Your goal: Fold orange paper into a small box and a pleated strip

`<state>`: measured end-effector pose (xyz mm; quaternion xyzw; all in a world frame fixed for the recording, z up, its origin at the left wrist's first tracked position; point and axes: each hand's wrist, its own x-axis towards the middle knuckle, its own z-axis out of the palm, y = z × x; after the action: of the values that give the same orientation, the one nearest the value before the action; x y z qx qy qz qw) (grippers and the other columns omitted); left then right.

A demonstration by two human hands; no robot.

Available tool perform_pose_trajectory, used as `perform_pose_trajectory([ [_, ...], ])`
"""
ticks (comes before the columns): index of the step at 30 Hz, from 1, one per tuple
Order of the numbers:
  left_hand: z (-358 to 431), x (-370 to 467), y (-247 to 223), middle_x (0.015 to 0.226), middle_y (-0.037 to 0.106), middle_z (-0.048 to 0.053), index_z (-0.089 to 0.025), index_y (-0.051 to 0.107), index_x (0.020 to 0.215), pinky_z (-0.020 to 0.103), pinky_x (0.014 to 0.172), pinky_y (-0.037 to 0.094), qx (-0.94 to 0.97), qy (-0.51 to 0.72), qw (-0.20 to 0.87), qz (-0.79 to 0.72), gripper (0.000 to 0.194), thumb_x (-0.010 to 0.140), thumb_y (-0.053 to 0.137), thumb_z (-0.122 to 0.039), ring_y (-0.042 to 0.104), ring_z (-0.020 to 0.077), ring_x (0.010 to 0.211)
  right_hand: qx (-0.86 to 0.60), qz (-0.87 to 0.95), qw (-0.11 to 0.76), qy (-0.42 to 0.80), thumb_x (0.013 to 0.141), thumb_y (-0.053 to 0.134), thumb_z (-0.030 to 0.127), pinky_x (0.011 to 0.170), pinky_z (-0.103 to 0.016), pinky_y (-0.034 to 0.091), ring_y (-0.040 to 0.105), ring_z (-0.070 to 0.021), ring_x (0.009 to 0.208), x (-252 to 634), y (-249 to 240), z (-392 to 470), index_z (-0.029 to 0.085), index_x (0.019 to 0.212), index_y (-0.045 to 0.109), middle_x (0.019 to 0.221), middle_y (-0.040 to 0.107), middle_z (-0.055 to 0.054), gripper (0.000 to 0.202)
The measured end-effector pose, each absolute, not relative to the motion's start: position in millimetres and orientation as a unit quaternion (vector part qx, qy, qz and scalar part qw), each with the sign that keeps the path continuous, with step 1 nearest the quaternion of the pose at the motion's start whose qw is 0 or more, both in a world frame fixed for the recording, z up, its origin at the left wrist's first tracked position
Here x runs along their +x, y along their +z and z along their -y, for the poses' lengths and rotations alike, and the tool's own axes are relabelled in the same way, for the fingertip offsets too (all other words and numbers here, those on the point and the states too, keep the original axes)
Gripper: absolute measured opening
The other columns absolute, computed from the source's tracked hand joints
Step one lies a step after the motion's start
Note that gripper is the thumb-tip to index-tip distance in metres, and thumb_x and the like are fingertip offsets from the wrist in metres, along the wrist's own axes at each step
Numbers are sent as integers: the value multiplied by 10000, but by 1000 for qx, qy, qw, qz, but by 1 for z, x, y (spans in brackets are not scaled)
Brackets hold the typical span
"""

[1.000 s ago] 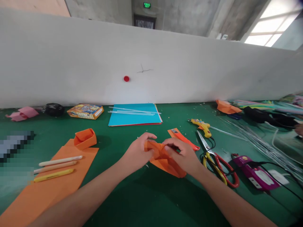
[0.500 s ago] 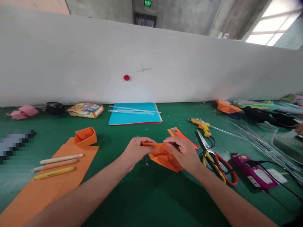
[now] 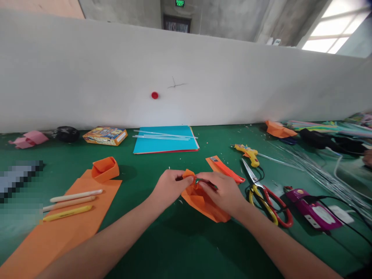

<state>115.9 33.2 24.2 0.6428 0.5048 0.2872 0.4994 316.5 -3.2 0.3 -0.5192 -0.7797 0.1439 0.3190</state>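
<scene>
Both hands meet at the middle of the green table over a folded piece of orange paper (image 3: 203, 203). My left hand (image 3: 171, 186) pinches its upper left edge between thumb and fingers. On the other side, my right hand (image 3: 222, 190) grips the paper's upper right part, fingertips close to those of the left. The paper's lower part spreads out below the right hand. Just behind the right hand lies an orange-red cutter (image 3: 229, 171) on an orange strip. Scissors (image 3: 261, 193) with yellow and red handles rest to the right, beside a yellow glue gun (image 3: 247, 154).
Orange sheets (image 3: 61, 240) at left bear several pens (image 3: 76, 195) and a folded orange piece (image 3: 105, 169). Blue sheets (image 3: 165, 145) and a small box (image 3: 105, 135) lie at the back. A purple power strip (image 3: 314, 209) with cables is at right. Another person's hand (image 3: 367, 159) shows at the right edge.
The orange paper has been turned and bent: its upper left edge now stands up between the fingertips, and its lower part reaches further down and right. My hands have shifted slightly with it.
</scene>
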Motion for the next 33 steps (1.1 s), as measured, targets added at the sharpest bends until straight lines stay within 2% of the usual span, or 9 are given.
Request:
perform_pose_trajectory([
  [4,-31,116,28,632,522,-42,-195,639,689,252,536,303,669,279,461,-512,240,774,617,-417,438,113,596,-534,763,320,174,963,543,296,741,-321,511,707,-197,846,311,0,5,263,979,687,930,772,-11,148],
  [7,-28,117,31,607,501,-48,-196,604,650,253,527,285,680,273,439,-520,261,788,620,-417,425,112,581,-551,739,332,203,937,562,300,687,-303,498,713,-194,832,308,-2,5,268,1062,659,905,771,2,161],
  [12,-21,120,34,786,688,-23,-229,708,829,263,638,427,692,262,451,-499,206,838,597,-402,601,146,720,-584,713,326,208,911,567,287,692,-314,494,710,-210,853,308,-6,4,264,1095,649,938,771,-8,202],
  [15,-16,124,34,912,729,-10,-239,705,949,278,714,481,702,262,454,-482,183,804,640,-330,652,166,810,-594,706,325,208,899,573,267,702,-315,487,702,-209,860,308,-6,4,272,1088,654,939,765,-1,206],
  [18,-14,126,32,852,698,-13,-228,677,907,265,651,438,742,260,383,-485,127,802,606,-230,608,149,740,-599,701,331,199,910,572,286,694,-309,474,697,-204,840,308,-5,5,275,1058,658,925,761,2,171],
  [22,-12,126,28,734,612,-20,-215,630,840,266,575,339,788,238,297,-484,125,866,510,-192,504,131,643,-603,697,333,199,917,576,307,682,-297,465,693,-192,820,306,-4,7,263,1016,657,917,757,2,135],
  [27,-12,126,26,742,612,-26,-224,648,876,261,573,334,787,236,302,-485,114,879,535,-227,496,126,646,-601,705,320,199,929,569,312,662,-289,452,681,-187,798,306,-3,8,261,954,659,886,751,5,106],
  [33,-13,124,22,689,565,-40,-225,653,854,252,565,340,784,258,307,-474,137,892,522,-239,455,113,609,-603,709,313,188,909,599,289,689,-291,465,693,-194,844,309,-3,7,265,1001,658,927,759,3,112],
])
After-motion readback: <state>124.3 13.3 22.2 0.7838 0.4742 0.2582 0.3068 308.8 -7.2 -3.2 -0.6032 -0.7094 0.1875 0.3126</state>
